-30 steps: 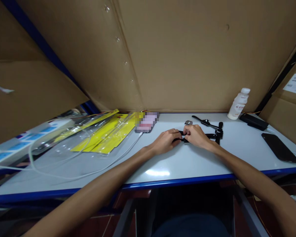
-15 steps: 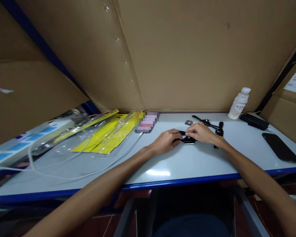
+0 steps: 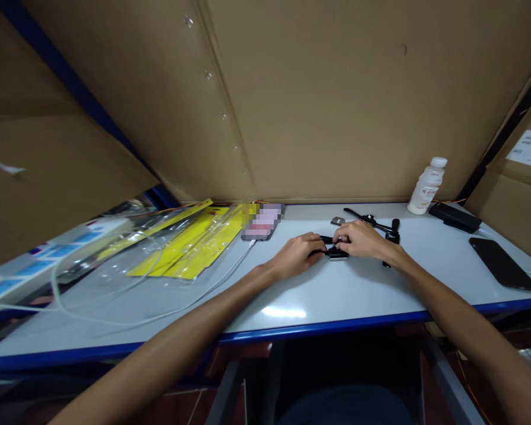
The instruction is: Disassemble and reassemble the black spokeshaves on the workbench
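Note:
A black spokeshave [image 3: 337, 253] with a flat pale metal edge lies low over the white table, between my two hands. My left hand [image 3: 297, 255] is closed around its left handle. Over the middle and right part of the tool, the fingers of my right hand [image 3: 360, 239] are bent and pressed on it; they cover much of it, so the exact grip is partly hidden. Just behind my right fingers lies a small grey metal plate [image 3: 337, 221]. More black tools with long handles [image 3: 383, 226] lie crossed beyond my right hand.
Yellow cards in clear plastic [image 3: 194, 248] lie to the left, beside a phone [image 3: 263, 223] on a white cable. At the right are a bottle [image 3: 427, 188], a black case [image 3: 455, 217] and a dark phone [image 3: 503, 264]. Cardboard walls [image 3: 318, 106] enclose the back and sides.
The fingers of my right hand have shifted slightly down over the spokeshave's middle. My left hand keeps its hold, and the other things have not moved on the table.

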`<state>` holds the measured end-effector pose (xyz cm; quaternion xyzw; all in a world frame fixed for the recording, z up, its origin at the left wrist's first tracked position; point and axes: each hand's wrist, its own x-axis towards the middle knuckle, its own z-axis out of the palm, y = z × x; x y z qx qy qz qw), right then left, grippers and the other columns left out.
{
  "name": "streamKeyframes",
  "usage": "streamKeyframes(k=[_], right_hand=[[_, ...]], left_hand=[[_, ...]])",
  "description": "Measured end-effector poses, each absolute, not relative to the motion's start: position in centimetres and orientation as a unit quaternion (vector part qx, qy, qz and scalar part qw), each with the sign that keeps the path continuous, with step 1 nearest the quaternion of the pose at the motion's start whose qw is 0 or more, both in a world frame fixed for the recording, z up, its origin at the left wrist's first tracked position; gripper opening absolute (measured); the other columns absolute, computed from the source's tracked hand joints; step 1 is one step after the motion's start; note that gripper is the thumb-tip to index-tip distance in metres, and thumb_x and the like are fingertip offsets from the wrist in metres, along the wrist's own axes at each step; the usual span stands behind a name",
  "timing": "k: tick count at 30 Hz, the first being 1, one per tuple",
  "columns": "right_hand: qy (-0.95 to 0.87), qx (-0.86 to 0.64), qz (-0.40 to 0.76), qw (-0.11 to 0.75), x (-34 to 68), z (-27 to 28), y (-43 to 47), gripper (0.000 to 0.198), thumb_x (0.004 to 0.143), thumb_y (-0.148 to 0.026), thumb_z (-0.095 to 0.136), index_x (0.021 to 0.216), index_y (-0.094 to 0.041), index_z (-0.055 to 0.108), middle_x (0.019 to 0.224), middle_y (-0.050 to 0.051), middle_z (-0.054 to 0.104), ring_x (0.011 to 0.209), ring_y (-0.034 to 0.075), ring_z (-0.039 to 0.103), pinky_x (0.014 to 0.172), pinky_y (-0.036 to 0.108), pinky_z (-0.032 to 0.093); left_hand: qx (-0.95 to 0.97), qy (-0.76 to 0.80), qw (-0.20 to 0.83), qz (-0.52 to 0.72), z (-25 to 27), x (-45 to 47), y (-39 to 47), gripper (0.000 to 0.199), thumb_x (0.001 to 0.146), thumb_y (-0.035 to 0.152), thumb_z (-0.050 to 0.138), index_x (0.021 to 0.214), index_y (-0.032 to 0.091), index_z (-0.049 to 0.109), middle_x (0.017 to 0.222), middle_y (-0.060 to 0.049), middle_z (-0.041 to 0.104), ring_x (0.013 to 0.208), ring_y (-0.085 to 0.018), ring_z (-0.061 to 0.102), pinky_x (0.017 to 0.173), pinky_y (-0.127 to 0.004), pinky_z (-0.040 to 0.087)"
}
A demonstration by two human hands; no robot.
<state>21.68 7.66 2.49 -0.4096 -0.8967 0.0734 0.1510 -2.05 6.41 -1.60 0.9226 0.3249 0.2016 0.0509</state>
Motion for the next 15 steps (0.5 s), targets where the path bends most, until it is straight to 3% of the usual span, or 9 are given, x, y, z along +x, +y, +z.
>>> streamKeyframes(k=[3, 7, 15], right_hand=[[-0.902, -0.399, 0.074, 0.150, 21.5, 2.0, 7.8, 0.021, 0.084, -0.010, 0.065, 0.091, -0.022, 0.081, 0.089, 0.004, 0.073, 0.080, 0.018, 0.061, 0.068, 0.028, 0.036], [-0.900, -0.397, 0.076, 0.164, 21.3, 1.5, 8.1, 0.017, 0.091, -0.019, 0.065, 0.098, -0.020, 0.080, 0.094, 0.006, 0.074, 0.084, 0.020, 0.062, 0.071, 0.029, 0.038], [-0.911, -0.368, 0.090, 0.162, 21.4, 1.2, 8.2, 0.037, 0.082, -0.001, 0.060, 0.097, -0.025, 0.083, 0.100, 0.004, 0.074, 0.089, 0.019, 0.064, 0.078, 0.028, 0.042]], left_hand=[[0.923, 0.325, 0.051, 0.202, -1.6, -2.1, 6.4, 0.018, 0.099, 0.016, 0.057, 0.106, 0.022, 0.072, 0.102, -0.005, 0.070, 0.101, -0.023, 0.066, 0.089, -0.034, 0.053], [0.923, 0.322, 0.052, 0.203, -1.7, -2.1, 6.5, 0.018, 0.099, 0.016, 0.057, 0.105, 0.022, 0.072, 0.103, -0.006, 0.071, 0.102, -0.023, 0.066, 0.089, -0.035, 0.053], [0.923, 0.324, 0.053, 0.201, -1.6, -2.1, 6.4, 0.018, 0.099, 0.016, 0.057, 0.107, 0.022, 0.072, 0.103, -0.006, 0.070, 0.100, -0.023, 0.066, 0.090, -0.035, 0.053]])
